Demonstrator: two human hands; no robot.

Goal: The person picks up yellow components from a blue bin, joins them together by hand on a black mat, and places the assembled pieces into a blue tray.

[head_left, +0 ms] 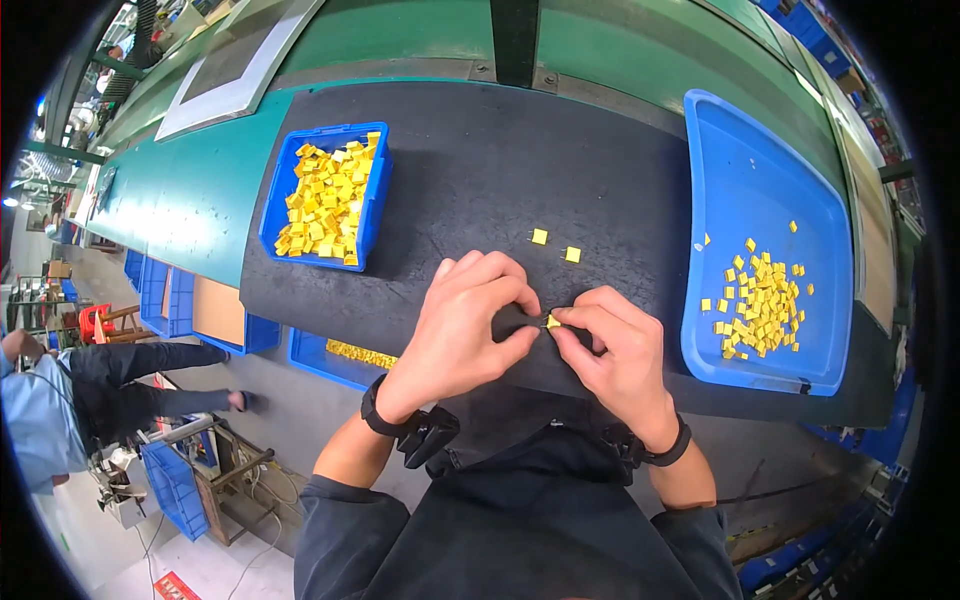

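In front of my body, my right hand (pixel 615 345) pinches a small yellow box capacitor (pixel 553 321) between thumb and index finger. My left hand (pixel 465 325) is curled, its thumb and index finger closing at the capacitor's left side, where the thin leads are; the fingertips partly hide the contact. Just beyond the hands, two loose yellow capacitors (pixel 573 254) lie on the black mat (pixel 470 170). To the left, a deep blue bin (pixel 376 205) is heaped with yellow pieces. A shallow blue tray (pixel 765 150) on the right holds many capacitors scattered toward its near end.
Below the mat's left front edge sits another blue bin (pixel 312 358) with yellow pieces. Empty-looking blue crates (pixel 168 295) stand further left. A green metal post (pixel 515 40) rises at the mat's far edge. A person (pixel 90 400) in a light blue top is at the far left.
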